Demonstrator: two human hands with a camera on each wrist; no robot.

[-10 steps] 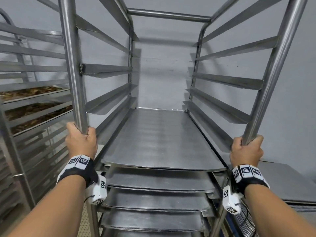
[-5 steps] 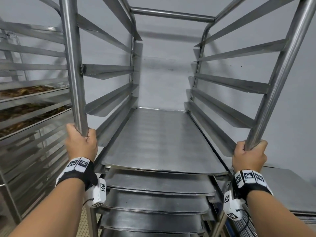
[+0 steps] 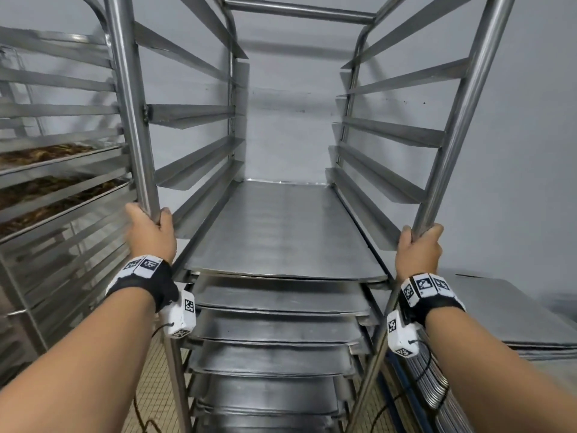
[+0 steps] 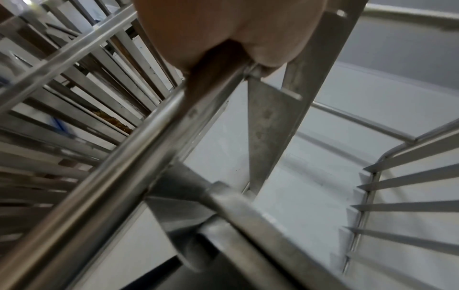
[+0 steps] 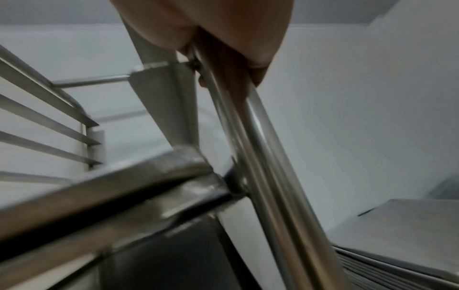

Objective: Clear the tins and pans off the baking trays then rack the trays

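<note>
A tall steel tray rack [image 3: 299,14] stands in front of me with several bare baking trays [image 3: 281,232] slid into its lower runners; the upper runners hold nothing. My left hand [image 3: 150,232] grips the rack's front left post [image 3: 131,126]; the wrist view shows the palm [image 4: 223,33] wrapped round that tube [image 4: 119,172]. My right hand [image 3: 418,248] grips the front right post [image 3: 452,126], with the fingers [image 5: 223,29] curled over the same tube [image 5: 268,157]. No tins or pans are in view.
A second rack [image 3: 56,170] stands close on the left, with trays of brown baked food. A stack of flat trays [image 3: 505,314] lies low on the right beside the rack. A pale wall [image 3: 290,126] is right behind the rack. The floor [image 3: 150,385] is tiled.
The rack and both hands have shifted a little against the background; the left-hand rack now sits closer to the post. Both grips are unchanged.
</note>
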